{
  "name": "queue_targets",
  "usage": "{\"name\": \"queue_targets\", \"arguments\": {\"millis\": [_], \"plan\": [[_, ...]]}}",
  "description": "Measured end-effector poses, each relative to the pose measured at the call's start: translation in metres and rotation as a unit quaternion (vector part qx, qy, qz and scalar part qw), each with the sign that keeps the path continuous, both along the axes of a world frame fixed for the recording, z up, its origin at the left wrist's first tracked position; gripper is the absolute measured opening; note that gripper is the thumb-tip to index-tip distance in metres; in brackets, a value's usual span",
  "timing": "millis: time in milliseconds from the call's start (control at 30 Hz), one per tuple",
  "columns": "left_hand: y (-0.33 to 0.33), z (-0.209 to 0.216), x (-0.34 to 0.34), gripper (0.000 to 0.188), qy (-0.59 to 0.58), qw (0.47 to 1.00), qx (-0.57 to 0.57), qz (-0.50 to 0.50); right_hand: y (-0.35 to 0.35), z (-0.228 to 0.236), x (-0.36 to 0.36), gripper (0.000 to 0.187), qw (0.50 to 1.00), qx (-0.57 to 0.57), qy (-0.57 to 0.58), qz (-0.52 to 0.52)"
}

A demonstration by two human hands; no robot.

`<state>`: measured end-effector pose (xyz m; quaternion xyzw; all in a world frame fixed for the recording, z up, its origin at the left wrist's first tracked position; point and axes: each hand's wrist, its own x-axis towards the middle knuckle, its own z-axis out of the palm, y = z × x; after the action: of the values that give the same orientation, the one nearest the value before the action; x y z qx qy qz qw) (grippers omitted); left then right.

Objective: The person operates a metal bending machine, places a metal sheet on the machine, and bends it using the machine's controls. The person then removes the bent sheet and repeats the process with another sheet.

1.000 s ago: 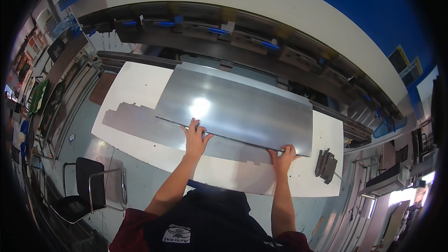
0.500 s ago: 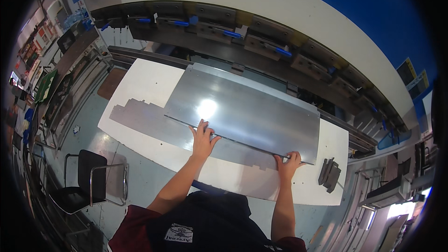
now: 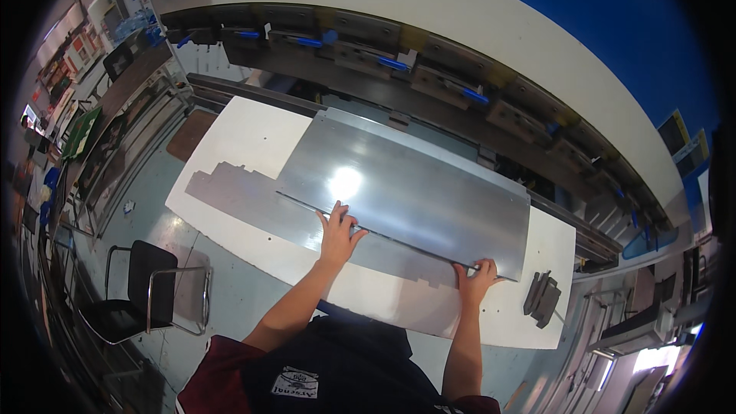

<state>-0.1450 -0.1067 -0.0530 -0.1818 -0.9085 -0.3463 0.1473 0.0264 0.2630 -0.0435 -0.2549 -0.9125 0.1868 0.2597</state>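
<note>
- The metal sheet (image 3: 414, 184) is lying across the middle of the white desk (image 3: 245, 130), its long near edge facing the person and its far edge reaching the desk's far side.
- The left hand (image 3: 337, 236) is holding the near edge left of its middle; its grip is partly closed, fingers bending over the top and thumb pointing to the right.
- The right hand (image 3: 477, 280) is holding the same edge near its right end; its grip is closing more tightly, with fingers curling over and thumb pointing left.
- A bright spot of light is reflecting off the sheet, above the left hand.
- A grey patch (image 3: 238, 193) with a stepped outline is showing on the desk at the left; whether it is a sheet or a shadow, I cannot tell.
- Dark grey blocks (image 3: 542, 299) are resting on the desk, right of the right hand and apart from the sheet.
- Beyond the desk, a row of blue handles (image 3: 393, 64) is running along a large machine (image 3: 460, 11).
- A black chair (image 3: 149, 284) is standing on the floor at the left.
</note>
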Motion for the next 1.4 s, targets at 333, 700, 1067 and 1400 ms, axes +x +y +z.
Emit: {"name": "queue_targets", "arguments": {"millis": [333,700,1067,1400], "plan": [[-0.001,-0.013,-0.001,0.044,-0.009,0.996,-0.090,0.024,-0.001,0.006,0.000,0.055,0.991,0.128,0.013,0.039],[-0.005,0.010,0.006,0.041,-0.056,0.993,-0.105,0.007,0.006,-0.013,-0.001,0.067,0.982,0.184,0.045,0.028],[0.001,-0.002,0.001,0.046,-0.018,0.992,-0.123,0.028,0.010,-0.005,0.001,0.082,0.977,0.200,-0.071,-0.017],[-0.001,-0.002,-0.002,0.040,0.021,1.000,0.005,0.018,-0.003,0.009,0.000,0.062,0.997,0.058,-0.041,0.002]]}}
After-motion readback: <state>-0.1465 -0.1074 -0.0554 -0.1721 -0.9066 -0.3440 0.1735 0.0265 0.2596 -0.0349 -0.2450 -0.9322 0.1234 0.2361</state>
